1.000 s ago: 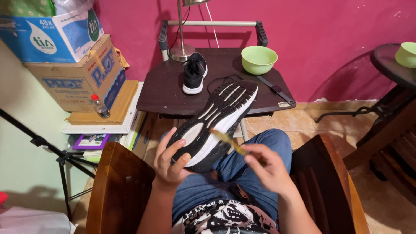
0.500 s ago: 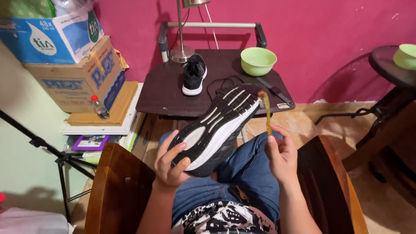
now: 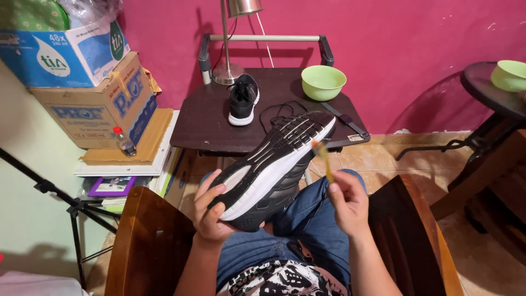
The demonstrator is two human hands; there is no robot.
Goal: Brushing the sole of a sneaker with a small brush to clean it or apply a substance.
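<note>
My left hand grips the heel of a black sneaker with a white-edged sole. The sole faces up and the toe points away toward the table. In my right hand is a thin yellow-handled brush, held upright with its tip beside the sneaker's toe edge. The shoe rests over my lap in blue jeans. A second black sneaker stands upright on the dark table ahead.
A green bowl and a lamp base sit on the dark table. Stacked cardboard boxes and a small bottle are at left. A round table with another green bowl is at right. Wooden chair arms flank me.
My right hand swung the brush from the sole's middle out to the right, and now brings it back beside the toe. The sneaker tilted slightly.
</note>
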